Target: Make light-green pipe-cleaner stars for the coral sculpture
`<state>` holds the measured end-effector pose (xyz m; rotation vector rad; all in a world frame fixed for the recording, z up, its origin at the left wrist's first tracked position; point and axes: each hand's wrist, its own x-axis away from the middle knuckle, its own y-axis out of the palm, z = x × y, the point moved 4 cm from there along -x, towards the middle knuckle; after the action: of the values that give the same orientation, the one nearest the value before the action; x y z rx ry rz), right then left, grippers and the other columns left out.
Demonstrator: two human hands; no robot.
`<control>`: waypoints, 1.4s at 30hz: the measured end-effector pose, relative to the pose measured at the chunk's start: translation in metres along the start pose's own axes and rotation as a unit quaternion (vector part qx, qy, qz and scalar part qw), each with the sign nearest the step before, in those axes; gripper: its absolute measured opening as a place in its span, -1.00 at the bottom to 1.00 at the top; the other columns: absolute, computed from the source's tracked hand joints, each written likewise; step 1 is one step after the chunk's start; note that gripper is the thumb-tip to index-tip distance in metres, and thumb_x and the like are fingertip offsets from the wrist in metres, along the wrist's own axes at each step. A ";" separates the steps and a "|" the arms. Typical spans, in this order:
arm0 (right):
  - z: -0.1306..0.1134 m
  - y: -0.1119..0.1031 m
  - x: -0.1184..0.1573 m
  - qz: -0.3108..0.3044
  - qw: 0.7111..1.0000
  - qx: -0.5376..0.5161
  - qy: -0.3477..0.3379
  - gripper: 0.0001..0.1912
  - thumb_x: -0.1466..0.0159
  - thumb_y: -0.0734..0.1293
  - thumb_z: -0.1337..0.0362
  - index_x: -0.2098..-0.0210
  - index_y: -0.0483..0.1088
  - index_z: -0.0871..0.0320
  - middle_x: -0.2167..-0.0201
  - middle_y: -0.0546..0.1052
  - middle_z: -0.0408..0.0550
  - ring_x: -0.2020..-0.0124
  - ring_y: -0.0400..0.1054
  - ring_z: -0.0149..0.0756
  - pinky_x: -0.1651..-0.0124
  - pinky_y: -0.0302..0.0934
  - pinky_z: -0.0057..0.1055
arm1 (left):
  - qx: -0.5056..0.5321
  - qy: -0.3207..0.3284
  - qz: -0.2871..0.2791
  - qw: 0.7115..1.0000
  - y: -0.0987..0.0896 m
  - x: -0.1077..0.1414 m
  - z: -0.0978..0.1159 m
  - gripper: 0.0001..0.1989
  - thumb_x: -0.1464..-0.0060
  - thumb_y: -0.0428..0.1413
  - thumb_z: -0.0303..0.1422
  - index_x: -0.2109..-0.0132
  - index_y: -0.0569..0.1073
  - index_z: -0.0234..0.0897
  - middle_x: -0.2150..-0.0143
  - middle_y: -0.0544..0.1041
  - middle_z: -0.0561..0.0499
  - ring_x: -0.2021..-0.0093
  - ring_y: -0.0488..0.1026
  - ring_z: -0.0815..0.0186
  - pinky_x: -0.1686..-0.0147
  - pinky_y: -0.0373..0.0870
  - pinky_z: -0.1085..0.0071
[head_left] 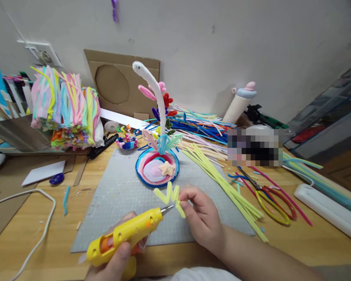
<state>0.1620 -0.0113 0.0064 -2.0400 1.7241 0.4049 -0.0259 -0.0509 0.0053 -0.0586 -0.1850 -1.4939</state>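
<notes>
My left hand (117, 255) is wrapped round a yellow hot glue gun (134, 232), its metal nozzle pointing up and to the right. Between the thumb and fingers of my right hand (203, 218) is a yellow pipe cleaner (166, 194) bent into a zigzag. The nozzle tip is very close to the zigzag; whether they touch I cannot tell. Just beyond stands a pipe-cleaner craft on a round striped base (142, 175), with a cream star (166, 168) on it, a tall white curved stem (160, 101) and several coloured flowers and butterfly-like shapes.
A grey cutting mat (99, 210) lies under the work. Loose yellow pipe cleaners (222, 185) and scissors (270, 207) are to the right, near a white power strip (327, 210). Bundled pipe cleaners (67, 105) stand at left. A white cable (51, 218) crosses the left side.
</notes>
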 end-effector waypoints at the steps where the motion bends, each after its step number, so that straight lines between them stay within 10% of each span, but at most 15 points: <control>1: 0.000 0.000 0.000 -0.002 1.000 -0.001 0.001 -0.91 -0.33 0.15 0.37 0.24 0.26 0.09 0.41 0.31 -0.16 0.39 0.19 -0.40 0.31 0.12 -0.45 | 0.003 0.004 -0.007 1.000 0.002 0.000 0.000 -0.49 0.23 0.15 0.14 0.61 0.43 -0.26 0.57 0.38 -0.01 0.53 0.28 0.31 0.46 0.39 0.37; 23: -0.004 0.001 -0.001 -0.023 1.000 0.008 -0.007 -0.91 -0.30 0.17 0.38 0.27 0.26 0.09 0.43 0.31 -0.17 0.40 0.19 -0.40 0.32 0.12 -0.44 | 0.050 -0.018 0.009 0.999 -0.009 0.001 -0.018 -0.59 0.16 0.22 0.02 0.53 0.46 -0.28 0.54 0.49 -0.01 0.53 0.34 0.31 0.42 0.31 0.35; 29: -0.004 0.001 -0.001 -0.026 1.000 0.010 -0.009 -0.91 -0.31 0.16 0.38 0.27 0.26 0.09 0.43 0.30 -0.17 0.40 0.19 -0.41 0.32 0.11 -0.45 | 0.047 -0.035 -0.063 0.996 -0.012 -0.002 -0.024 -0.60 0.13 0.21 -0.01 0.37 0.54 -0.30 0.51 0.50 -0.04 0.50 0.37 0.27 0.39 0.34 0.32; 42: -0.005 0.001 -0.002 -0.022 0.999 0.019 -0.015 -0.91 -0.31 0.15 0.37 0.28 0.27 0.11 0.44 0.32 -0.15 0.42 0.21 -0.39 0.35 0.14 -0.44 | -0.027 0.000 0.010 1.000 -0.007 0.001 -0.007 -0.59 0.18 0.20 0.03 0.54 0.44 -0.26 0.57 0.44 -0.02 0.49 0.34 0.25 0.41 0.39 0.37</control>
<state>0.1606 -0.0122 0.0118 -2.0305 1.6548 0.3850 -0.0320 -0.0531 -0.0017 -0.1042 -0.1445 -1.4798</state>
